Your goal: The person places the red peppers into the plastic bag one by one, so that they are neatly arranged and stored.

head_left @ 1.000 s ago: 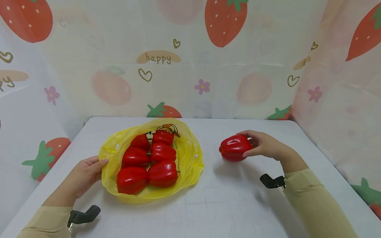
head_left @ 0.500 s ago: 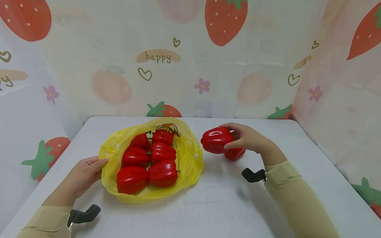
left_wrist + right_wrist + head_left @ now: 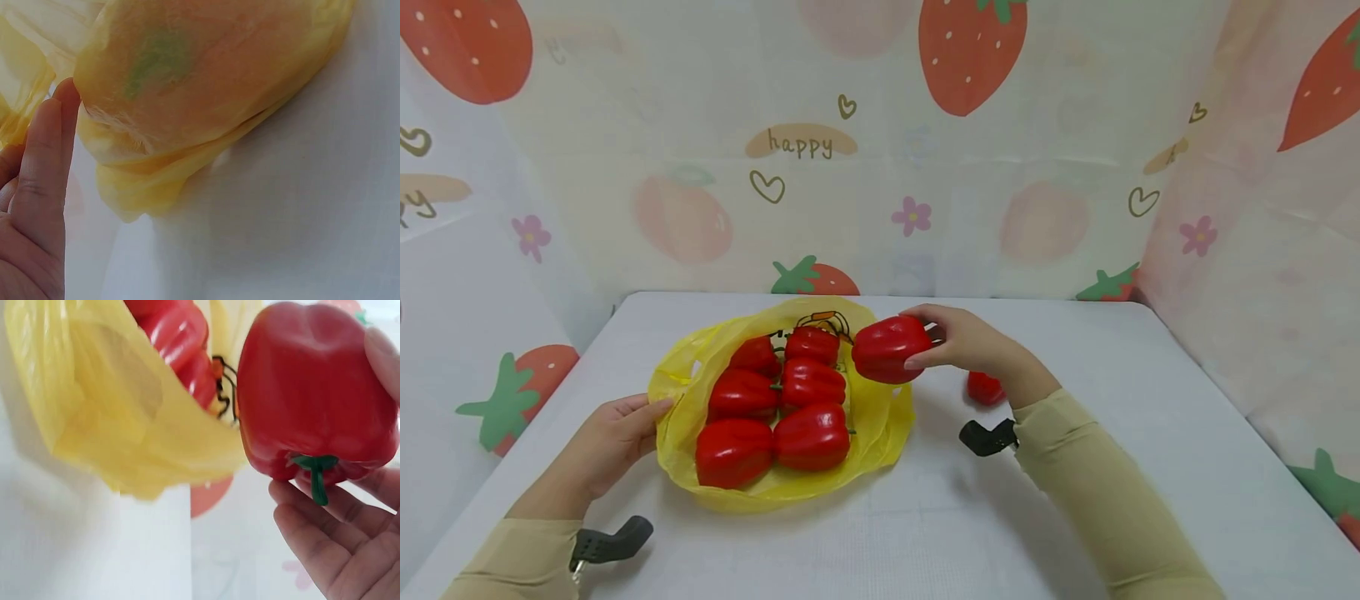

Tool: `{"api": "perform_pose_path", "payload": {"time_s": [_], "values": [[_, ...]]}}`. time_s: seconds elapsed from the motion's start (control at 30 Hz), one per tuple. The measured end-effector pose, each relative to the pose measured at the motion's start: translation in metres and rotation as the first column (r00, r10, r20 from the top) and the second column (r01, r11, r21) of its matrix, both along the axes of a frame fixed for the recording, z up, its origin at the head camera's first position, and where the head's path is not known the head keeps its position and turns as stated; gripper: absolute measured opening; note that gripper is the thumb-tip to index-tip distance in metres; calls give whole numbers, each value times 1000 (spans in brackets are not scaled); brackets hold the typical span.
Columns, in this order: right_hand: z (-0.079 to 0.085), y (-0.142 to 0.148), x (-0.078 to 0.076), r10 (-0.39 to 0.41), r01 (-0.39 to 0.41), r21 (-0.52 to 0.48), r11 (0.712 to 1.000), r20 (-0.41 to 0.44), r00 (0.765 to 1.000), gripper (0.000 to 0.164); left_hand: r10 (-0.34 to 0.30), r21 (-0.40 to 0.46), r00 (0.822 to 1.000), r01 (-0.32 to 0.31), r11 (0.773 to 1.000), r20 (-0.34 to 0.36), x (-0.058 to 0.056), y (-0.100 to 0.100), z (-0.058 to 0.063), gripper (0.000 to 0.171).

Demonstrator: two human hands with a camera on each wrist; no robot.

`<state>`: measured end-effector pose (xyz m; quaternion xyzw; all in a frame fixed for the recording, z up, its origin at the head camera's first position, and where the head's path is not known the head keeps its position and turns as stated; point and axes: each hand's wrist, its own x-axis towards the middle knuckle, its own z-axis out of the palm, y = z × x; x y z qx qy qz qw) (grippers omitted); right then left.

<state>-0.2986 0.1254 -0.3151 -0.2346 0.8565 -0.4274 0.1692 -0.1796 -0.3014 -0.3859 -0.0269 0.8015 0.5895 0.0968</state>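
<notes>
A yellow plastic bag (image 3: 880, 446) lies spread on the table with its mouth wide, and several red bell peppers (image 3: 811, 437) sit inside in two rows. At the bag's left edge my left hand (image 3: 617, 442) pinches the rim between thumb and fingers. My right hand (image 3: 962, 340) grips another red bell pepper (image 3: 891, 350) above the bag's right rim. The right wrist view shows the green stem (image 3: 319, 478) of this held pepper pointing toward the palm side. In the left wrist view, the bag's thin wall (image 3: 187, 81) covers a reddish shape with a green patch.
One more red bell pepper (image 3: 985, 388) lies on the white table (image 3: 880, 550) right of the bag, partly hidden behind my right wrist. Strawberry-printed cloth (image 3: 820, 75) stands around the table's back and sides.
My right hand has lifted the red bell pepper and carried it left to the bag's right rim, revealing another pepper on the table. My left hand has stayed at the bag's edge.
</notes>
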Motion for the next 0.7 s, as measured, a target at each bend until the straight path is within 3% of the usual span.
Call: {"api": "perform_pose_path", "payload": {"time_s": [0.47, 0.7], "values": [[-3, -58, -3, 3, -2, 7, 1000, -27, 1000, 63, -2, 34, 1000, 3, 999, -5, -1, -2, 0, 67], [-7, -84, -1, -8, 9, 19, 1000, -57, 998, 71, 0, 25, 1000, -1, 1000, 3, -1, -2, -1, 68]]}}
